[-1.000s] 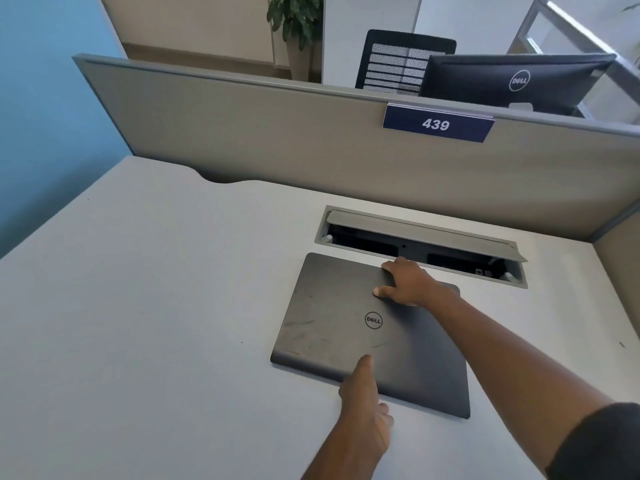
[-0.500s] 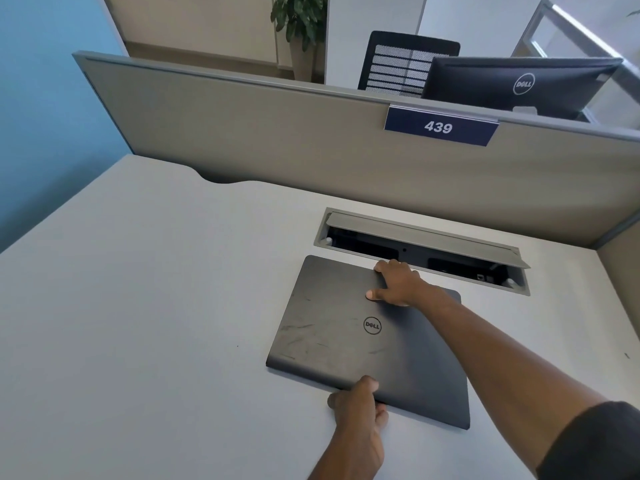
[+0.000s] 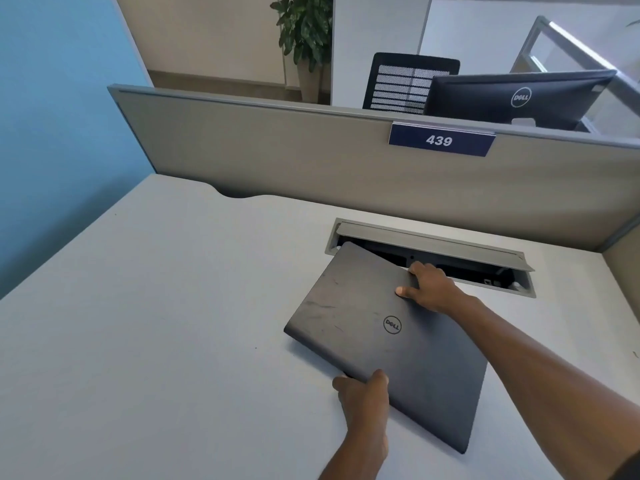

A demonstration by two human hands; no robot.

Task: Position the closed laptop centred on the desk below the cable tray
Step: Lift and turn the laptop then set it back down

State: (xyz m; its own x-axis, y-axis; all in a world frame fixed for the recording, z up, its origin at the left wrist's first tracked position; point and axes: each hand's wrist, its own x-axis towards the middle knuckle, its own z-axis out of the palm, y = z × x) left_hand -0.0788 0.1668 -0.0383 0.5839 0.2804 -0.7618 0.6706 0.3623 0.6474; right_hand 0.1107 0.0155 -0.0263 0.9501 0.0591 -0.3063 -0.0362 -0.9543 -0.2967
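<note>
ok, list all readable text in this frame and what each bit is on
"439": white digits on the blue number plate clipped to the partition.
"DELL": round logo on the closed laptop lid.
"DELL": round logo on the back of the monitor behind the partition.
Nothing legible inside the cable tray.

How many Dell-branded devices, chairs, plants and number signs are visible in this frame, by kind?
Dell devices: 2, the closed laptop held by the left hand and right hand, and the monitor
Chairs: 1, mesh-backed chair
Plants: 1, potted plant
Number signs: 1, sign 439
Total: 5
</note>
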